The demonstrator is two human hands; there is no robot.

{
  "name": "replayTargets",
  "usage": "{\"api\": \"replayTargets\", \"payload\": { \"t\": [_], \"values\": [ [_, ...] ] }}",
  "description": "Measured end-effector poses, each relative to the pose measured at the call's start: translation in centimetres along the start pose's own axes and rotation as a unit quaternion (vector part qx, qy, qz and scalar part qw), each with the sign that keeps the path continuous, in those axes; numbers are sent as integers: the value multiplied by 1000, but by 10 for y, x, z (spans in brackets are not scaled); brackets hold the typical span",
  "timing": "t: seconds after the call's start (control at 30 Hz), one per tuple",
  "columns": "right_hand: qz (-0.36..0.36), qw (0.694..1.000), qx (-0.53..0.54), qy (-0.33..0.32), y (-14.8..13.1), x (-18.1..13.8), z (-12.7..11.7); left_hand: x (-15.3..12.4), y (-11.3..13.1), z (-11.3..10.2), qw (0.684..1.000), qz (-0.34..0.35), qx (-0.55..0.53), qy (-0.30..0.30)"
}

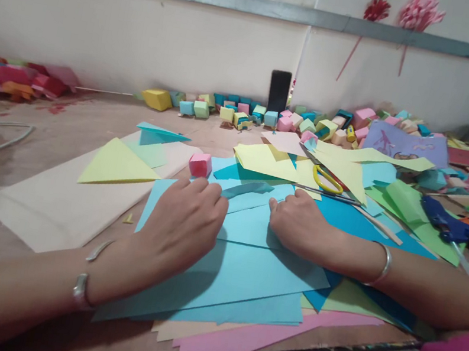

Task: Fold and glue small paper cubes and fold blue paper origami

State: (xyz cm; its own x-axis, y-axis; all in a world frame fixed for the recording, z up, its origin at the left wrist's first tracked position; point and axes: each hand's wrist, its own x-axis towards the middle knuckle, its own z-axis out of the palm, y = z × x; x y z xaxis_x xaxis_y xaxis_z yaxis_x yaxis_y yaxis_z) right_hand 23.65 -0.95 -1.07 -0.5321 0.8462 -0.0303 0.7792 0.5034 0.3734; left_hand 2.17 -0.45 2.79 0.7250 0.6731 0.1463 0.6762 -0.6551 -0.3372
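Light blue sheets of paper (255,269) lie stacked in front of me, with a crease across the upper one. My left hand (188,222) is closed at the left side of this paper, knuckles up, its fingertips hidden. On the right, my right hand (302,226) is also closed, pinching the paper's far part. Between the two hands a folded strip of the light blue paper (250,200) rises slightly. Just beyond my left hand sits a small pink paper cube (200,165). Yellow-handled scissors (328,180) lie beyond my right hand.
Folded paper cubes (235,114) line the wall, with a phone (279,91) upright among them. A folded yellow paper (116,166) rests on a large pale sheet (54,202). At right lie green paper (412,211) and a blue tool (447,222). Pink strips (234,340) overhang the front edge.
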Motion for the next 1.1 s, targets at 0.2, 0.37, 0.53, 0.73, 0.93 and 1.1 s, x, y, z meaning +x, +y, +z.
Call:
{"api": "replayTargets", "payload": {
  "t": [0.2,0.37,0.53,0.73,0.93,1.1],
  "values": [
    [17,999,6,35,1,-3,-5,25,-19,40,994,-51,-53,81],
    [32,984,32,174,6,2,-7,26,-23,52,986,-43,-121,106],
    [4,973,68,220,9,4,-4,22,-15,50,979,-35,-167,114],
    [9,967,47,249,8,2,1,22,-15,49,975,-33,-192,111],
    [-16,960,45,277,5,-1,3,22,-16,49,960,-51,-257,96],
    [7,955,61,290,1,-2,-1,21,-18,53,942,-50,-307,126]
  ]
}}
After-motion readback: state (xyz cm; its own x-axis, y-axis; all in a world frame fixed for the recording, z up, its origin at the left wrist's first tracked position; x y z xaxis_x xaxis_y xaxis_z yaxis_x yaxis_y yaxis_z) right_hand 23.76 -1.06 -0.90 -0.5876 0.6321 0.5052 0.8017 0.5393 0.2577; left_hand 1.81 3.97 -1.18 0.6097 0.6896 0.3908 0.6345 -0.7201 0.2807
